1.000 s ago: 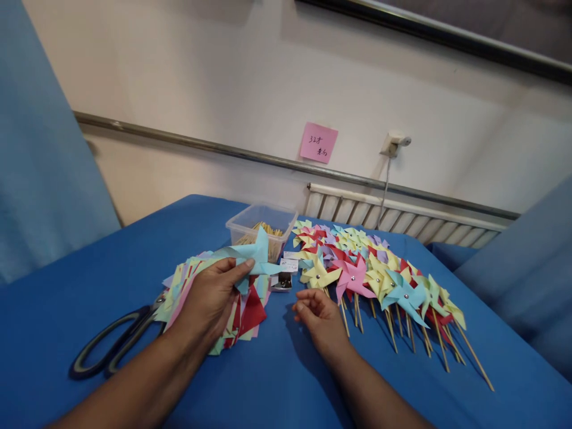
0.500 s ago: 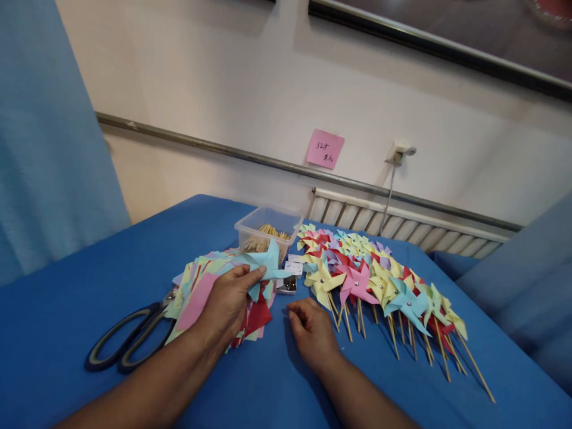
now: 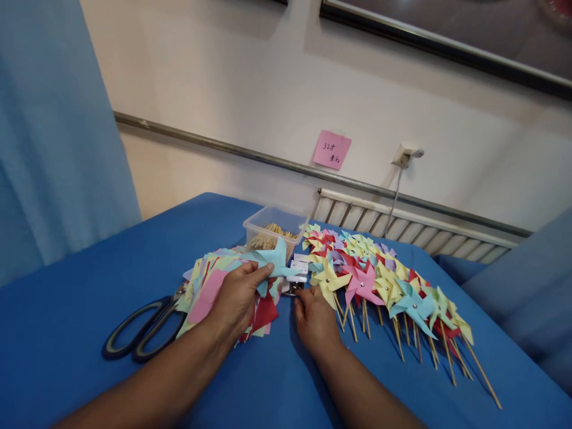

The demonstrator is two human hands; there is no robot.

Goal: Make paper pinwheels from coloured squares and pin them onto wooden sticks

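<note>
My left hand [image 3: 239, 290] pinches a light blue paper pinwheel [image 3: 273, 259], its blades folded in, above a pile of coloured paper sheets [image 3: 210, 296]. My right hand [image 3: 316, 319] has its fingers curled together, the tips at a small box of metal pins [image 3: 294, 288]; whatever is between them is too small to make out. Small white boxes [image 3: 300, 267] with printed labels are just behind that box. Left of the paper pile lie large scissors [image 3: 145, 330] with dark handles, the blades partly under the sheets.
A clear plastic tub [image 3: 252, 231] of thin wooden sticks stands behind the pile. Finished pinwheels on sticks [image 3: 363, 285] are heaped at the right of the blue-covered table [image 3: 250, 387]. Beyond are a radiator [image 3: 353, 211], a wall pipe [image 3: 232, 149] and blue curtains [image 3: 58, 137].
My right hand has moved forward from the tabletop to the small box of pins. The left hand still holds the light blue pinwheel. The whole view has shifted slightly.
</note>
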